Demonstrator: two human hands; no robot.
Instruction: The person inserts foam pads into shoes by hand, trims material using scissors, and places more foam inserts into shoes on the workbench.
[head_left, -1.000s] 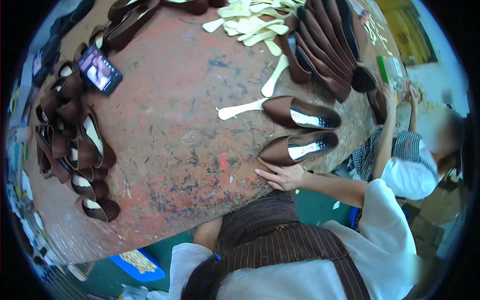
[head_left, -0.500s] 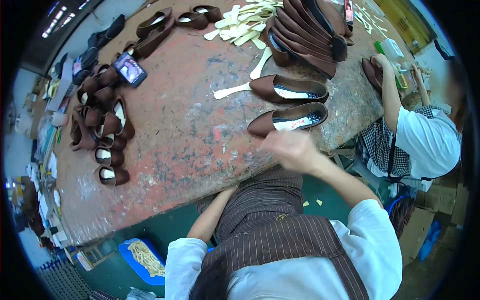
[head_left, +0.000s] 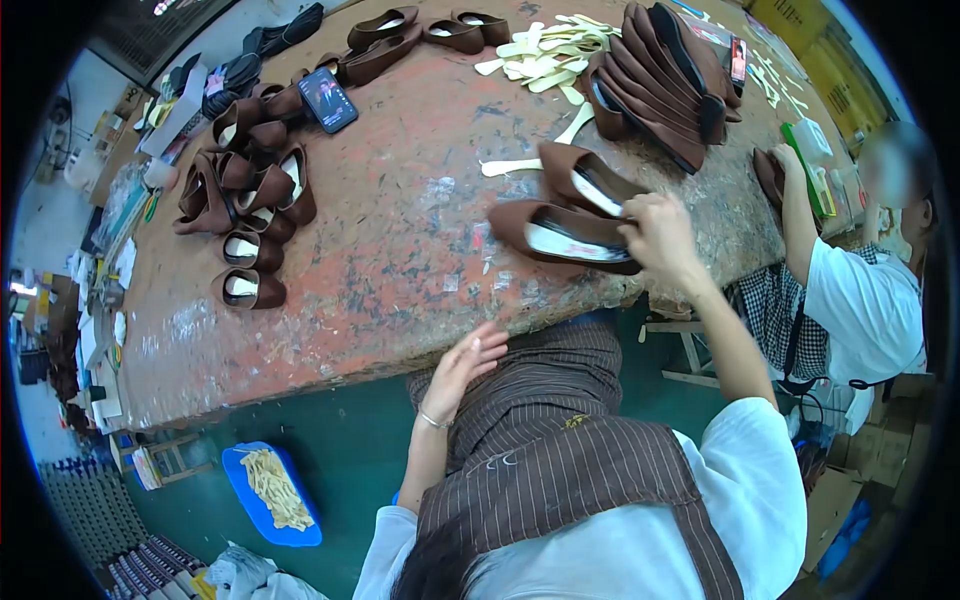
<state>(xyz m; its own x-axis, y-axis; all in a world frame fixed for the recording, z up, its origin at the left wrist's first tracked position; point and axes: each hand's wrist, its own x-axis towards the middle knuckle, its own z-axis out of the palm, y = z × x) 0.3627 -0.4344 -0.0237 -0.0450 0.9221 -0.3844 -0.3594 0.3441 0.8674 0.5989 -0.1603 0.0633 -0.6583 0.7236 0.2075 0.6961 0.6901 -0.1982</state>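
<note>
My right hand (head_left: pixel 660 232) is closed on the heel ends of two brown slip-on shoes, the nearer shoe (head_left: pixel 515 222) and the farther shoe (head_left: pixel 562 166). Both are blurred, side by side over the table, toes to the left, with pale insoles showing. Near the table's front edge, above my lap, my left hand (head_left: pixel 466 368) has its fingers stretched out and holds nothing. Just beyond the shoes lies a cream insole-shaped strip (head_left: pixel 510 168).
On the worn table (head_left: pixel 400 270) are brown shoes (head_left: pixel 255 250) at left, a phone (head_left: pixel 328 100), a heap of cream strips (head_left: pixel 550 55) and stacked brown shoes (head_left: pixel 650 100). A co-worker's hand (head_left: pixel 785 165) is at right. A blue bin (head_left: pixel 305 535) stands on the floor.
My right hand has moved from the toe side to the heels and taken hold of both shoes, which have shifted and turned. My left hand has come into view from below the table edge.
</note>
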